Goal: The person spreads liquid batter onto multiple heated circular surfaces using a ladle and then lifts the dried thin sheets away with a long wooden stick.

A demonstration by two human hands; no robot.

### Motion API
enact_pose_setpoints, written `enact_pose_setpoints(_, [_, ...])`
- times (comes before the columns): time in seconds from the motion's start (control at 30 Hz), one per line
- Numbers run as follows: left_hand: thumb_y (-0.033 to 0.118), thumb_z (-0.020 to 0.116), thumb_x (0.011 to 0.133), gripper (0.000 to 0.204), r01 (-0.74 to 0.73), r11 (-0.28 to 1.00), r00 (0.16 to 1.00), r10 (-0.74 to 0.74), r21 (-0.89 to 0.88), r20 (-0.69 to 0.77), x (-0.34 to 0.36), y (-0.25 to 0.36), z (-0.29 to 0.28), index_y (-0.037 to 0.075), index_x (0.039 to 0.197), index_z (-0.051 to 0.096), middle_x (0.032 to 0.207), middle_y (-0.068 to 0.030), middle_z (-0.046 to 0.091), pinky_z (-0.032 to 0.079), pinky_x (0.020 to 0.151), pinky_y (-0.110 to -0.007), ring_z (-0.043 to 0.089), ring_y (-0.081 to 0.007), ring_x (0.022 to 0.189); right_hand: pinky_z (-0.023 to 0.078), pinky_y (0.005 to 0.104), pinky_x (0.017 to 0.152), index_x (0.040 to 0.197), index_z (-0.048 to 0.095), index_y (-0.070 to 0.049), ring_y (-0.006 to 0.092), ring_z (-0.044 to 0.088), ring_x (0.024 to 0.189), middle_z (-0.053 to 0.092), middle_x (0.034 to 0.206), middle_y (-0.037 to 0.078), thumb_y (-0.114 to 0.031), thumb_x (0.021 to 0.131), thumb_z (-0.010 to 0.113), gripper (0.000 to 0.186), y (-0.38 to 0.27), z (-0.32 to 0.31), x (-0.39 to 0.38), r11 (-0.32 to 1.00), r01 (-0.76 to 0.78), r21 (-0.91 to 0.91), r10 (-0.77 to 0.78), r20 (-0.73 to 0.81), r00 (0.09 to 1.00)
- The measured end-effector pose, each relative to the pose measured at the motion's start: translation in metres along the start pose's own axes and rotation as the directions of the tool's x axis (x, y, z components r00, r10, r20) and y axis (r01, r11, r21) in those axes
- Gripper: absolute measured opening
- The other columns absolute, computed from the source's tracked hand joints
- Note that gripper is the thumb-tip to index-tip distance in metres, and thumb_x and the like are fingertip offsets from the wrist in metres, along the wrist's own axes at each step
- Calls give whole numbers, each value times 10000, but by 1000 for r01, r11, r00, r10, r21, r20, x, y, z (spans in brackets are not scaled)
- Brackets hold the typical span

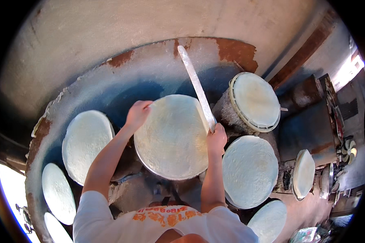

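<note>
Flat stick (pixel 196 86), long axis away and slightly left, clamped in right hand (pixel 217 138); left hand (pixel 138 114), grip unclear.

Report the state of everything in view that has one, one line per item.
Long flat stick: gripped at its near end, far end free
Central disc: pale, mottled tan
Left hand: fingers curled at the disc's upper-left rim
Right hand: closed on the stick
Upper-right disc: pale, browner in the middle
Stand under it: side crusted
Other discs: pale-topped
Curved wall: worn, brown patches showing
Fan: turning or stopped, cannot tell
</note>
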State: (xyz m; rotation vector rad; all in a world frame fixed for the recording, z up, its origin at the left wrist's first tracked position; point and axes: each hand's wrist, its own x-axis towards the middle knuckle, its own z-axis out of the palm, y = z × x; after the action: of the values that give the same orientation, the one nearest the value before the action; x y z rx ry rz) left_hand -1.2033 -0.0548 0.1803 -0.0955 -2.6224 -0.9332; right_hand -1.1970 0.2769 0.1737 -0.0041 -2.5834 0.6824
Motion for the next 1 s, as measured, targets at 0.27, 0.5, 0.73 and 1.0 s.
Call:
enact_pose_setpoints(0.27, [126,584,844,475,-138,982,909,75,128,410,88,-39,75,71,1309,502,1214,-137,571,419,963,-378,540,-277,1116,477,473,632,846,522,-51,387,609,751,608,776,187,-138,762,660,184,-14,-11,15,1000,-28,10,27,139,990])
enact_pose_setpoints(0.5, [185,659,873,316,265,764,930,-42,-588,365,89,-19,54,74,1165,612,946,-22,623,449,834,-267,572,-130,911,467,420,591,818,534,-27,376,585,692,592,743,169,-60,674,733,248,-42,-56,-14,975,-104,195,106,-1,994])
enact_pose_setpoints(0.73, [100,664,863,103,-5,812,1000,4,-584,-2,30,43,-33,10,849,616,876,-10,592,436,761,-229,546,-95,843,448,292,595,885,612,-15,197,560,624,615,734,132,-99,766,745,198,-26,-94,-34,841,-190,507,172,82,982])
enact_pose_setpoints(1.0, [1,699,761,102,-310,940,934,274,-140,-230,-45,187,-113,-14,830,626,828,-94,601,478,698,-281,591,-210,755,457,253,634,696,427,-58,99,567,737,667,842,89,73,772,695,309,3,-134,-67,569,-98,816,164,4,986])
